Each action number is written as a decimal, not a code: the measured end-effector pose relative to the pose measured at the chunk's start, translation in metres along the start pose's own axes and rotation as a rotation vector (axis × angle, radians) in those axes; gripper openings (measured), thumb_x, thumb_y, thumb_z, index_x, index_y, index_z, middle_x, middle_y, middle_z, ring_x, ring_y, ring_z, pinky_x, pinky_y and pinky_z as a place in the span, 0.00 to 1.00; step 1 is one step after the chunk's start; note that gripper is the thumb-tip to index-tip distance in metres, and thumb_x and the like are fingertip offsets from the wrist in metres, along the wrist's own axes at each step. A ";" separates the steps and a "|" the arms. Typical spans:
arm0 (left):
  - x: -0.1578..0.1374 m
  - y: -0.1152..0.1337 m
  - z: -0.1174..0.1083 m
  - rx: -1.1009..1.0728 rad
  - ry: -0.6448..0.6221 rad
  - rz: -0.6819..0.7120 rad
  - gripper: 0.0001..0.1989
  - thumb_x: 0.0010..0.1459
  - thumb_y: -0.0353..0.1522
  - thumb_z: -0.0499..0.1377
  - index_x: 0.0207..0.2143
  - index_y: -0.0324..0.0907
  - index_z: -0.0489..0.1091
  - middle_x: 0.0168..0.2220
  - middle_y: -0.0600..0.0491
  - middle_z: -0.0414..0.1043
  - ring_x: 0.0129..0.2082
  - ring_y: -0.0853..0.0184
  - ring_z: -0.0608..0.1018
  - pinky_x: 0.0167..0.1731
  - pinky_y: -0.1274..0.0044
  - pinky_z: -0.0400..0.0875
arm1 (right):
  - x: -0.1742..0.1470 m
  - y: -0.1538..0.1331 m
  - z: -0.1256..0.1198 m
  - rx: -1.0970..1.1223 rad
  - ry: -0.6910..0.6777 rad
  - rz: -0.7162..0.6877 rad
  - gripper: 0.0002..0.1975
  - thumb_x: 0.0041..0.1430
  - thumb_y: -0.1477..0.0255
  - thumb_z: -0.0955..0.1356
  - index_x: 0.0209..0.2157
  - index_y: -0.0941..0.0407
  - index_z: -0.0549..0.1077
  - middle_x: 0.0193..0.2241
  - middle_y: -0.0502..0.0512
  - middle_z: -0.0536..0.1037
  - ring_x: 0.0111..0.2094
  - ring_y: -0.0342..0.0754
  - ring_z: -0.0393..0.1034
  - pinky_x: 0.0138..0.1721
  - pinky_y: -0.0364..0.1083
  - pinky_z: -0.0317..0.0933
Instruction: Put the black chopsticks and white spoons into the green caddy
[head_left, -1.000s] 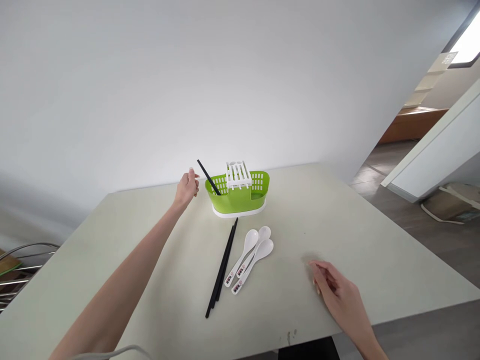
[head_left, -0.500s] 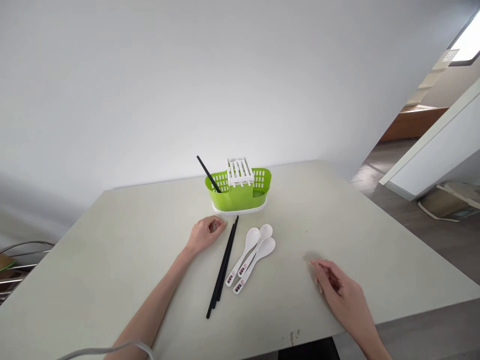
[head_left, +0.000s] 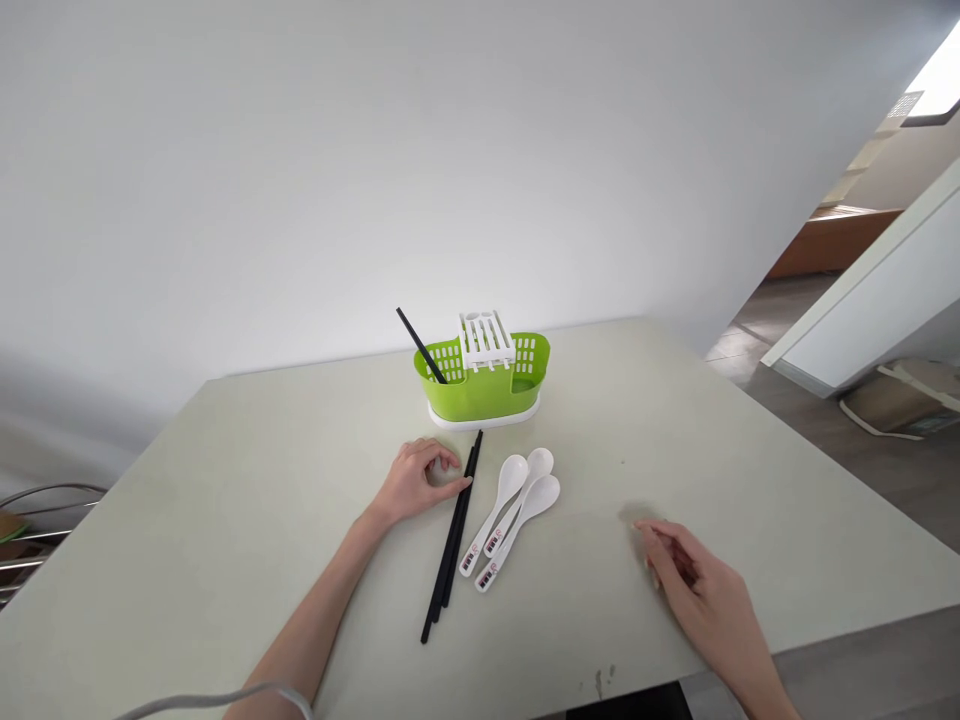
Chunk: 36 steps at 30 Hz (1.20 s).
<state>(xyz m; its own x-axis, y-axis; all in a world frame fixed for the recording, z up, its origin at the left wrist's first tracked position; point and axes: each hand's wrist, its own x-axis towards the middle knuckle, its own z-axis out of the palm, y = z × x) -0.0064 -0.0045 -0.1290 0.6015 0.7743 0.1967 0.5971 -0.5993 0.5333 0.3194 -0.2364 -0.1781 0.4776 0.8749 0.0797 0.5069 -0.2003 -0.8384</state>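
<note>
Near the middle of the far edge of the table (head_left: 300, 420), a green basket (head_left: 480, 400) stood on a white base (head_left: 486, 423), a slotted white rack (head_left: 489, 358) across its top. One black chopstick (head_left: 418, 342) leaned out of its left end. More black chopsticks (head_left: 451, 552) lay between basket and near edge, the left hand (head_left: 412, 482) beside them, its thumb tip at their upper part and its fingers apart. Just right, three white spoons (head_left: 512, 476) pointed their bowls toward the far edge. The right hand (head_left: 705, 592), loosely curled, was by the near edge, toward the near right corner.
</note>
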 end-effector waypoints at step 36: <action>-0.005 0.006 0.003 0.043 0.013 0.032 0.06 0.56 0.37 0.66 0.34 0.45 0.75 0.37 0.52 0.79 0.41 0.60 0.77 0.48 0.66 0.67 | -0.001 0.001 -0.001 -0.028 0.001 0.018 0.25 0.67 0.45 0.64 0.41 0.52 0.79 0.24 0.50 0.77 0.24 0.45 0.71 0.27 0.41 0.66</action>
<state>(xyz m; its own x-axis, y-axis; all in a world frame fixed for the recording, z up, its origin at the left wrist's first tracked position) -0.0044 -0.0128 -0.1291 0.6141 0.7568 0.2238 0.6001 -0.6320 0.4904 0.3199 -0.2381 -0.1781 0.4875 0.8707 0.0655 0.5181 -0.2281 -0.8243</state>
